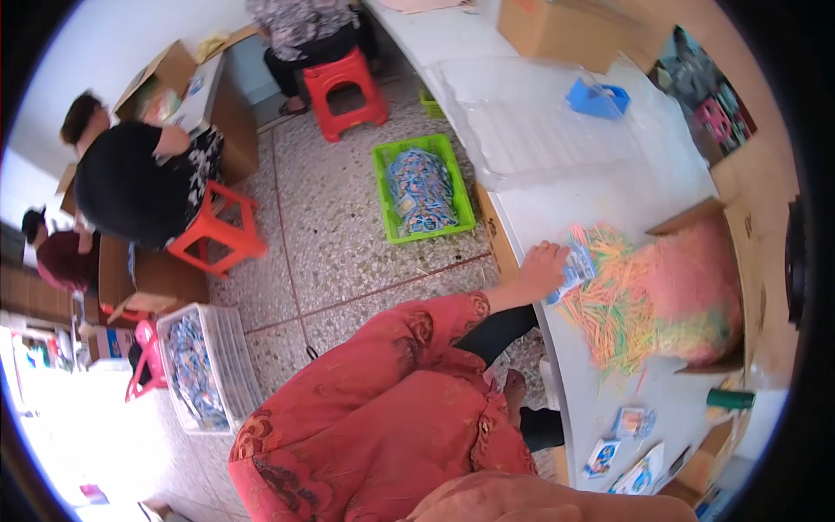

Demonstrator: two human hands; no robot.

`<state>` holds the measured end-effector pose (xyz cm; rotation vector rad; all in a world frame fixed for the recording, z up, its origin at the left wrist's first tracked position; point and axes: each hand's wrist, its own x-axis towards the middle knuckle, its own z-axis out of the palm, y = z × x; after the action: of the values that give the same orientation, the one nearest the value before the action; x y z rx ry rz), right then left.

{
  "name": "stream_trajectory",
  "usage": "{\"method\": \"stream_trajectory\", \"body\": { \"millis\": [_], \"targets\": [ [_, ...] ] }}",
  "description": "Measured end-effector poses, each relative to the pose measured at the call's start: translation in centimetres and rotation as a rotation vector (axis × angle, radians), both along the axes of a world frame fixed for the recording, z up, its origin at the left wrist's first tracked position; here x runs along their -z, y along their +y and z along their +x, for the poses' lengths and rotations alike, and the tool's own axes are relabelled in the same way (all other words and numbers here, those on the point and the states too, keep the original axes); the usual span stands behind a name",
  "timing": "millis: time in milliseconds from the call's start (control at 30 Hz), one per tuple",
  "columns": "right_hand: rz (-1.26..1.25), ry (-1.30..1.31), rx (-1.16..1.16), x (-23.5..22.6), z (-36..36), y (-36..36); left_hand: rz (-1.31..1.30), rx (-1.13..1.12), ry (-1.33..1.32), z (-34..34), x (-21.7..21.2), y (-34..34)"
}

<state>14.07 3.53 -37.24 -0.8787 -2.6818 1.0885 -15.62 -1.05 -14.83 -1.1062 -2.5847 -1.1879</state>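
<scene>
My left hand [544,268] reaches from a red patterned sleeve to the white table and grips a small blue-and-white packet [576,271]. Its fingertips are partly hidden behind the packet. Right beside it spreads a loose pile of thin pink, green and yellow sticks [604,317]. The pile spills from a clear plastic bag of the same sticks [691,291], which lies in a cardboard box [748,287] tipped toward me. Along the lower edge only my right arm shows; the hand is outside the picture.
A clear plastic tray [531,130] and a blue holder [598,97] lie farther along the table [574,204]. Small packages [633,422] rest at the near end. Floor: green basket [383,178] and white crate [230,365] of packets, red stools [346,91]. Several people sit nearby.
</scene>
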Motion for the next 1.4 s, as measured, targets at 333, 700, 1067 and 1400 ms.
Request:
{"method": "stream_trajectory", "body": {
  "millis": [333,700,1067,1400],
  "targets": [
    [-0.097,0.201,0.077,-14.6,-3.7,-2.0,-0.055,0.143,-0.113,-3.1,-1.2,-0.8],
    [-0.180,0.355,0.040,-25.6,-6.4,-3.7,-0.065,0.121,-0.114,-4.1,-1.3,1.3],
    [0.113,0.447,0.149,-29.1,-16.4,6.8,0.081,0.133,-0.233,-4.5,-0.3,1.0],
    [0.312,0.048,0.213,-26.6,-22.0,10.3,0.273,0.208,-0.275,-5.2,1.4,1.5]
  ]
}}
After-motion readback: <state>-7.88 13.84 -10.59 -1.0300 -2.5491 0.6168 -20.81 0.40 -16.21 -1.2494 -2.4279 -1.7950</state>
